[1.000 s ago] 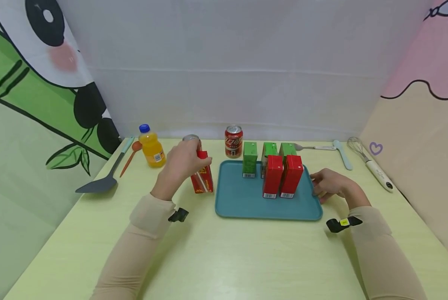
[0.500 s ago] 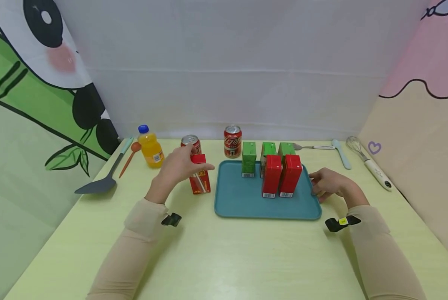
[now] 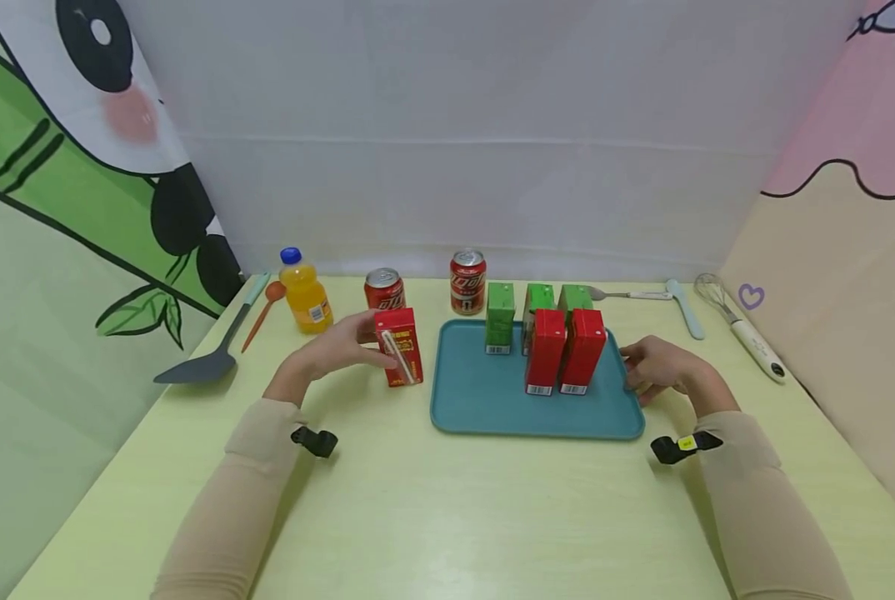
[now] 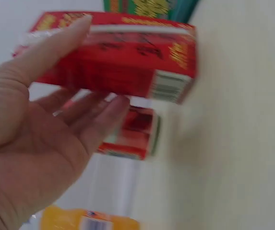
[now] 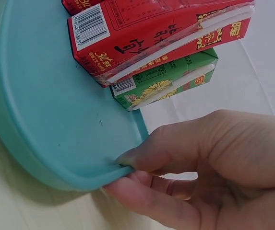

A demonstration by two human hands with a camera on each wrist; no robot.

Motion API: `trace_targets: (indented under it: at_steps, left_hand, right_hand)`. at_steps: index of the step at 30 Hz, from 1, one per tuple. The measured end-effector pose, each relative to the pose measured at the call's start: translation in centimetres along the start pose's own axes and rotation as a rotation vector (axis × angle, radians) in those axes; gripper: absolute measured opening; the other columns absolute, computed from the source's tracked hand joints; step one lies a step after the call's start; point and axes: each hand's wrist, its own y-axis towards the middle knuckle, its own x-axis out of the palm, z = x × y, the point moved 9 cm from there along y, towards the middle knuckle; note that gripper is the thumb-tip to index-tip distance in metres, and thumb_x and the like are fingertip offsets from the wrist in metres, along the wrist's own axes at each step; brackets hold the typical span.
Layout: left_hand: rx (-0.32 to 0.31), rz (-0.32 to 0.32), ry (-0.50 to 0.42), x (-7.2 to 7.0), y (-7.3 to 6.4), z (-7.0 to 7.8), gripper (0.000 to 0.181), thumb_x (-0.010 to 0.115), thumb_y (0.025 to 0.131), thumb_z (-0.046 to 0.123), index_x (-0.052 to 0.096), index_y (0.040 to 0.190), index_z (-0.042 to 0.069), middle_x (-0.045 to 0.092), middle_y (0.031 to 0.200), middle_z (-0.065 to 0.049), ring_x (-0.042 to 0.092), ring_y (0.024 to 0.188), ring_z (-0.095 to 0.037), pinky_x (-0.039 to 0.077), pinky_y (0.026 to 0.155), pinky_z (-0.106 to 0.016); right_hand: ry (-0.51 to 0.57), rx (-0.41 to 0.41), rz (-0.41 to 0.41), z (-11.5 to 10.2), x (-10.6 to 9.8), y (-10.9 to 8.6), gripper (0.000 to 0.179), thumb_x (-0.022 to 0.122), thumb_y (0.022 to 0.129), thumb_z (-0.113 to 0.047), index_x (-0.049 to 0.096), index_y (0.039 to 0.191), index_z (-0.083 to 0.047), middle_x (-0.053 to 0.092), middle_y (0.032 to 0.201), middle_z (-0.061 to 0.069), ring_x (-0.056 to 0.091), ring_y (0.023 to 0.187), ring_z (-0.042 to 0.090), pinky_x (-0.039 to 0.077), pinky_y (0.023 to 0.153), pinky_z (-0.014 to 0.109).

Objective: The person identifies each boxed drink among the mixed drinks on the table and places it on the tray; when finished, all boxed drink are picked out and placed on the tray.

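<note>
My left hand [image 3: 338, 343] is around the left side of a red drink carton [image 3: 401, 346] with a white straw on its front. The thumb lies across the front face and the fingers pass behind it, as the left wrist view shows; some fingertips are hidden there. Upright, the carton stands on the table left of a teal tray [image 3: 485, 408]. My right hand [image 3: 661, 371] pinches that tray's right edge between thumb and fingers. On the tray stand two red cartons [image 3: 545, 354] and three green cartons [image 3: 499, 321].
Behind the left hand are a red can [image 3: 384, 289] and an orange juice bottle [image 3: 307, 296]; another can [image 3: 467, 283] stands farther right. A spatula [image 3: 203, 367] and orange spoon [image 3: 262, 317] lie left. A fork [image 3: 627, 294], light-blue utensil [image 3: 685, 310] and whisk [image 3: 740, 329] lie right.
My left hand has come off the carton's top, its fingers opening, and moved left and down to the carton's side. The carton keeps its place; the right hand stays at the tray edge.
</note>
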Motion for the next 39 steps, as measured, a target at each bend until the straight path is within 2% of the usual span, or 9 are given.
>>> trace_targets:
  at_steps: [3,6,11,17,22,27,31,34,39]
  left_hand:
    - [0.033,-0.038,-0.086,0.3,0.4,-1.2,0.079,0.084,0.082,0.023,0.042,0.149,0.013,0.052,0.144,-0.01,0.046,0.134,-0.031,0.038,0.11,-0.053]
    - [0.069,-0.055,-0.121,0.6,0.5,-1.7,0.07,0.083,0.084,0.017,0.048,0.144,0.01,0.056,0.14,-0.011,0.052,0.13,-0.031,0.04,0.109,-0.052]
    - [0.112,-0.043,-0.141,0.7,0.6,-1.8,0.061,0.082,0.084,0.013,0.056,0.139,0.007,0.062,0.134,-0.012,0.059,0.122,-0.031,0.044,0.106,-0.05]
    - [0.107,-0.002,-0.14,0.2,0.3,-2.2,0.062,0.083,0.083,0.013,0.057,0.139,0.007,0.064,0.132,-0.012,0.06,0.121,-0.03,0.046,0.104,-0.048]
    - [0.102,0.025,-0.131,-0.3,0.0,-1.8,0.065,0.086,0.081,0.019,0.058,0.139,0.011,0.064,0.132,-0.009,0.06,0.121,-0.028,0.046,0.104,-0.049]
    - [0.118,0.068,-0.155,-0.1,-0.4,0.5,0.065,0.085,0.081,0.018,0.057,0.139,0.008,0.063,0.133,-0.011,0.06,0.121,-0.03,0.048,0.102,-0.049]
    - [0.161,0.081,-0.152,1.7,0.0,3.3,0.062,0.084,0.082,0.016,0.058,0.138,0.006,0.064,0.131,-0.011,0.062,0.118,-0.03,0.051,0.098,-0.045]
    - [0.186,0.083,-0.153,3.7,0.7,5.1,0.061,0.085,0.082,0.015,0.06,0.136,0.007,0.065,0.128,-0.01,0.063,0.116,-0.028,0.053,0.096,-0.043]
    - [0.198,0.066,-0.161,7.8,2.4,6.5,0.061,0.085,0.081,0.017,0.061,0.136,0.008,0.066,0.128,-0.007,0.063,0.115,-0.025,0.054,0.094,-0.04]
  right_hand:
    - [0.0,-0.005,-0.001,0.0,0.0,0.1,0.072,0.062,0.088,0.006,0.023,0.147,0.02,0.052,0.115,0.025,0.061,0.093,0.025,0.061,0.074,0.043]
    - [-0.003,-0.007,0.0,0.0,0.0,0.2,0.073,0.063,0.088,0.006,0.023,0.147,0.02,0.052,0.115,0.025,0.061,0.093,0.025,0.061,0.073,0.043]
    - [-0.001,-0.005,0.003,0.1,0.0,0.2,0.072,0.062,0.088,0.006,0.023,0.147,0.02,0.052,0.113,0.024,0.061,0.092,0.025,0.061,0.073,0.043]
    - [0.004,-0.007,0.002,0.0,0.2,0.2,0.072,0.062,0.087,0.007,0.025,0.147,0.02,0.052,0.112,0.023,0.06,0.093,0.026,0.061,0.073,0.043]
    - [-0.001,-0.012,-0.005,-0.2,0.1,0.1,0.071,0.061,0.087,0.006,0.025,0.147,0.02,0.052,0.112,0.023,0.06,0.092,0.026,0.061,0.074,0.043]
    - [0.002,-0.015,-0.005,-0.1,0.1,0.0,0.072,0.061,0.087,0.007,0.024,0.147,0.021,0.052,0.111,0.023,0.06,0.091,0.025,0.061,0.074,0.043]
    - [0.012,-0.01,-0.002,0.0,0.0,-0.1,0.072,0.061,0.086,0.008,0.023,0.147,0.021,0.052,0.11,0.022,0.06,0.091,0.024,0.061,0.074,0.043]
    - [0.013,-0.011,0.002,-0.1,0.0,-0.1,0.072,0.061,0.086,0.008,0.025,0.147,0.02,0.052,0.11,0.022,0.06,0.091,0.024,0.061,0.073,0.043]
    - [0.005,-0.019,0.013,-0.2,0.0,-0.1,0.073,0.064,0.086,0.007,0.025,0.146,0.021,0.051,0.113,0.025,0.06,0.092,0.025,0.061,0.072,0.043]
